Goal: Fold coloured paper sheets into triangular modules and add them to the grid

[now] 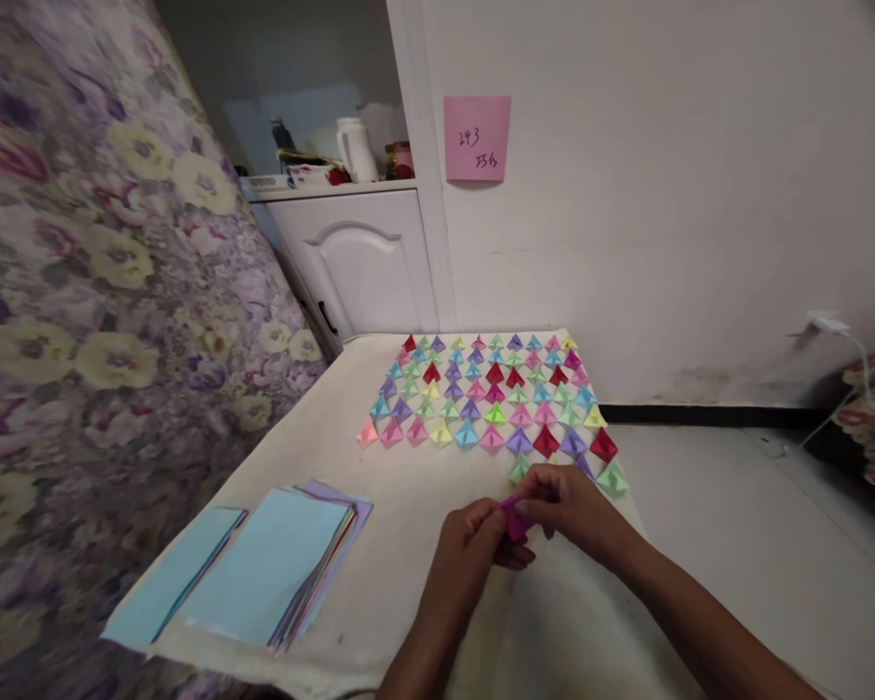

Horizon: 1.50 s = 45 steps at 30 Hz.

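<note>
My left hand and my right hand meet over the near middle of a cream table. Both pinch a small magenta folded paper between their fingertips. Just beyond the hands lie rows of several small folded paper triangles in red, pink, purple, blue, green and yellow. A green one and another green one sit closest to my right hand.
A stack of coloured paper sheets with a light blue top lies at the table's near left. A floral mattress leans on the left. A pink note hangs on the white wall. A white cabinet stands behind.
</note>
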Tool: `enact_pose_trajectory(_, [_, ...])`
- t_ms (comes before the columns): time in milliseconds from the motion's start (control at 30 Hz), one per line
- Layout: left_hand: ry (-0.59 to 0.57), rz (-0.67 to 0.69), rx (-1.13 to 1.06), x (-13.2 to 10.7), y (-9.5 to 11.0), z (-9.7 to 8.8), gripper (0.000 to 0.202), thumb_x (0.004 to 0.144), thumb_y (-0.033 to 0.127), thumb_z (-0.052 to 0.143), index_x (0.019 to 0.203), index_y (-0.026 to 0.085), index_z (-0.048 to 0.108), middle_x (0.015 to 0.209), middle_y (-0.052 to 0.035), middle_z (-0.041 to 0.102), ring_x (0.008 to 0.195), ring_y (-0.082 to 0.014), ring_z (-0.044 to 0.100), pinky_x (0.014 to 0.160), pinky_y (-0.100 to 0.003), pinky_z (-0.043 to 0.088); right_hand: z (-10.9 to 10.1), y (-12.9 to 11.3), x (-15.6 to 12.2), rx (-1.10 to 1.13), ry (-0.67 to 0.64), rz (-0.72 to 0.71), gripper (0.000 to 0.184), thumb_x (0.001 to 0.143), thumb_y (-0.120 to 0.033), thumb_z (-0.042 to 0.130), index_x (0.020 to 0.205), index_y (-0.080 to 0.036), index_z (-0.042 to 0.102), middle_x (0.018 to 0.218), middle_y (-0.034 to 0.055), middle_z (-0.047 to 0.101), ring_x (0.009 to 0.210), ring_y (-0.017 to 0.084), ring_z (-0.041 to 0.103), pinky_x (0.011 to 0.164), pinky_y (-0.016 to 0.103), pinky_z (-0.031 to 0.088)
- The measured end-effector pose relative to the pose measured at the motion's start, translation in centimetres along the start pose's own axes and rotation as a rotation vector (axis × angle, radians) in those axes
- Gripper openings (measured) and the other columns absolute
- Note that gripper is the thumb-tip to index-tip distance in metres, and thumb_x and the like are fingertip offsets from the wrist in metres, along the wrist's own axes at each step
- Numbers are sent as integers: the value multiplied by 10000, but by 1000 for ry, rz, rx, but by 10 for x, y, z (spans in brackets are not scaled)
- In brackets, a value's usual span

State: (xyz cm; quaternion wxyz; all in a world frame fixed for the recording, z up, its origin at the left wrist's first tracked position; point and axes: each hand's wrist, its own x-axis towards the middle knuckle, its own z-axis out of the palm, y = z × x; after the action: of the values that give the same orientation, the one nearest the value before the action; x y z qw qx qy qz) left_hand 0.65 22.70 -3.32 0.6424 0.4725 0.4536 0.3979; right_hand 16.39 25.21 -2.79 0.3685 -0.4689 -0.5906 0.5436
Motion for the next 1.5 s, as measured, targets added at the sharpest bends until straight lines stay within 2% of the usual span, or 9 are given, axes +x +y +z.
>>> enact_pose_trajectory(233, [57,2,-9,4,-6,2,249,818,329,497,722,118,588,654,-50,633,590,-182,646,591,-304,517,7,5,3,-85,133,-18,27,696,-161,595,676,-167,578,560,-23,585,510,105,509,467,208,387])
enact_pose_trajectory(333, [87,-13,-36,6,-8,1,231,808,320,509,721,120,584,641,-43,626,573,-178,641,574,-296,511,11,4,0,-204,195,-115,41,713,-151,587,682,-176,592,607,-20,576,552,110,509,500,216,379])
enact_pose_trajectory(433, [99,-19,-84,8,-9,-1,222,802,312,518,710,120,580,601,-37,621,558,-175,635,567,-291,507,15,4,-3,-365,245,-281,105,730,-117,568,648,-182,579,650,-22,533,572,100,482,521,213,359])
enact_pose_trajectory(533, [103,-12,-146,8,-10,-2,209,799,296,525,717,115,590,589,-39,626,556,-166,626,571,-282,503,18,8,-5,-497,247,-417,151,757,-89,535,634,-176,544,671,-23,486,574,88,453,530,206,339])
enact_pose_trajectory(700, [91,-25,-229,6,-7,-3,178,785,263,549,723,108,611,629,-40,636,587,-148,620,617,-278,504,21,14,-9,-665,208,-536,183,832,-104,462,688,-177,549,711,-7,478,596,88,452,553,200,339])
enact_pose_trajectory(933, [102,-52,-297,8,-11,-5,160,762,257,570,712,111,609,618,-38,635,585,-147,614,618,-278,495,26,19,-13,-848,220,-581,181,849,-120,444,747,-183,580,737,7,506,587,94,456,524,200,341])
enact_pose_trajectory(1200, [163,-64,-405,12,-14,-6,140,721,225,621,760,92,636,708,-70,673,665,-163,633,711,-305,497,34,26,-13,-870,222,-629,252,891,-128,397,1015,-205,602,913,71,591,835,186,530,678,286,469])
enact_pose_trajectory(1333, [148,-22,-473,11,-12,-6,163,750,254,596,735,97,634,728,-70,670,685,-165,631,730,-320,501,33,28,-13,-853,218,-663,286,896,-117,396,1088,-202,590,977,77,608,859,195,531,698,315,486])
enact_pose_trajectory(1500, [190,-40,-408,10,-11,-8,245,724,350,659,721,106,635,647,-34,646,611,-131,603,641,-264,497,33,24,-15,-797,203,-719,296,894,-103,398,1088,-200,599,1004,77,621,884,192,537,719,319,492])
